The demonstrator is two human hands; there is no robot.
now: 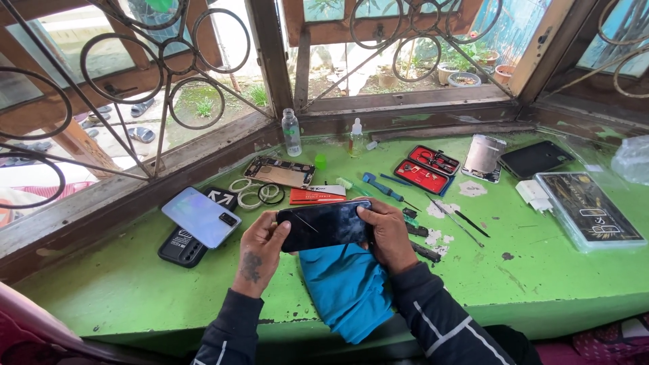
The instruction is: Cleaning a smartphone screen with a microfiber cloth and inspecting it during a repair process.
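Running along a bay of wooden window frames with curled iron grilles (155, 74) is a worn green counter (554, 284), its paint chipped and spotted with white scraps. Outside, sandals lie on the ground at the left and potted plants (473, 67) stand at the right.

At the far left of the counter a pale blue phone back (201, 216) rests partly on a black phone case (186, 243) with white markings. Just beyond them lie rolls of clear tape (253, 194), then a bare phone frame (278, 172) with its inner parts showing. A small clear bottle (291, 133) stands behind it at the sill. A flat red and white packet (318, 196) lies beside the tape.

In the middle, the left hand (260, 253) and the right hand (389, 233) grip a dark phone (324, 225) by its two short ends, both closed on it, holding it level above a blue cloth (345, 287) that hangs over the counter's near edge. The hands are apart, one at each end.

Right of them lie a blue-handled screwdriver (382, 187) and thin dark picks (466, 220). An open red tool case (427, 167) sits farther back, with a small dropper bottle (356, 137) to its left at the sill. Farther right stands a silvery phone panel (484, 157), then a black phone (536, 159) lying flat. A white charger block (534, 194) touches a clear plastic box (588, 211) with a black and gold printed insert. A crumpled clear bag (632, 159) sits at the far right edge.
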